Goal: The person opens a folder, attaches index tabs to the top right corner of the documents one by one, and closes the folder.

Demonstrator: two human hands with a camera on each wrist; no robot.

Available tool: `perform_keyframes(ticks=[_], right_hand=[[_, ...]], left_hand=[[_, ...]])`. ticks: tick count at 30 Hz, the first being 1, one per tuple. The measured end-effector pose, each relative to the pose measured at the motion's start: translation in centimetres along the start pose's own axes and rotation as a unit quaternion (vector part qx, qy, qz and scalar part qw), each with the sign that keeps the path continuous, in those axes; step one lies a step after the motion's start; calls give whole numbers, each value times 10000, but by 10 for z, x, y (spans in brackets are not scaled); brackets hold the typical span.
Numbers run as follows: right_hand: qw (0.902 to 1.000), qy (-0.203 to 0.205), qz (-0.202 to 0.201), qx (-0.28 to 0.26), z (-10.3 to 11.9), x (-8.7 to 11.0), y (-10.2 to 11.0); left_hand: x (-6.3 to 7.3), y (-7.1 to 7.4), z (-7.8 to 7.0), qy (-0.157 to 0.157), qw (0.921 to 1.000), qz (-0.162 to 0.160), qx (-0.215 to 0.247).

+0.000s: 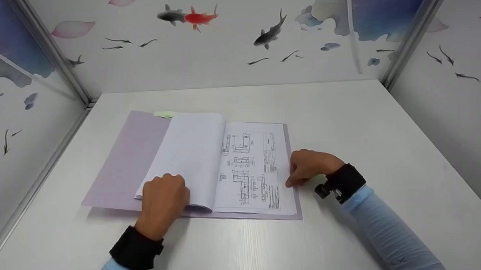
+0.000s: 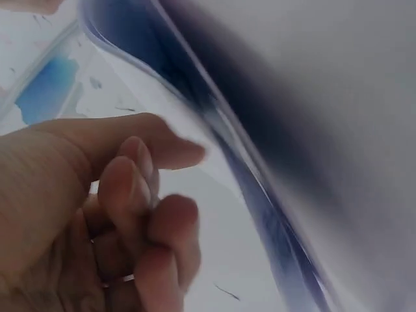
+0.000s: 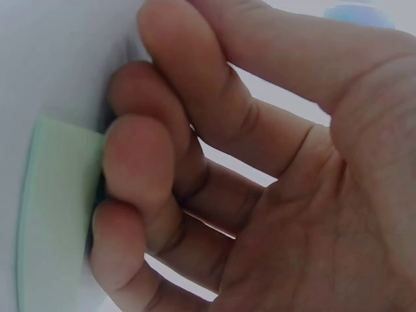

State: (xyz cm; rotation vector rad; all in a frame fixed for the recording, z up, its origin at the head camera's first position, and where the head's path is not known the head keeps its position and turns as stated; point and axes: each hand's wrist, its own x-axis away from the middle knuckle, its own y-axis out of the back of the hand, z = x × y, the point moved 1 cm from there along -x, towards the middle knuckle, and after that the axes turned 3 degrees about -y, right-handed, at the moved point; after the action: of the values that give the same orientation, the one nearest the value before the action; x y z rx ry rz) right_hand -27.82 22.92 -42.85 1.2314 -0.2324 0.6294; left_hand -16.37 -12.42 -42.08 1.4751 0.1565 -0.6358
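Note:
A light purple folder lies spread on the table, with white sheets bound inside. On its right half a sheet with technical drawings faces up, and a blank turned page curves over to the left. My left hand rests at the lower left of the turned page. The left wrist view shows its fingers loosely curled beside the curved folder edge, holding nothing. At the right margin my right hand pinches the edge of the drawing sheet, its other fingers curled.
A pale green tab sticks out at the folder's top, and another green tab shows beside the right fingers. The white table meets printed panels at the back and sides. Black bands wrap both wrists.

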Motion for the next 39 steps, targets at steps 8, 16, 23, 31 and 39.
perform_keyframes(ticks=[8,16,23,31,39], right_hand=[[9999,-79,-5,-71,-1,-1,-5],[9996,199,77,-198,-2,-3,-6],[9977,648,-183,-77,-27,11,23],[9994,-339,-5,17,-48,21,28],[9976,-687,8,55,-48,17,23]], left_hand=[[-30,-6,-68,-1839,9682,1336,1044],[-43,-16,-114,-2077,9312,2665,1367],[-51,-18,-122,-1844,9287,2867,1462],[-62,-18,-128,-1687,9263,3006,1521],[-75,-12,-138,-1894,9238,2980,1480]])
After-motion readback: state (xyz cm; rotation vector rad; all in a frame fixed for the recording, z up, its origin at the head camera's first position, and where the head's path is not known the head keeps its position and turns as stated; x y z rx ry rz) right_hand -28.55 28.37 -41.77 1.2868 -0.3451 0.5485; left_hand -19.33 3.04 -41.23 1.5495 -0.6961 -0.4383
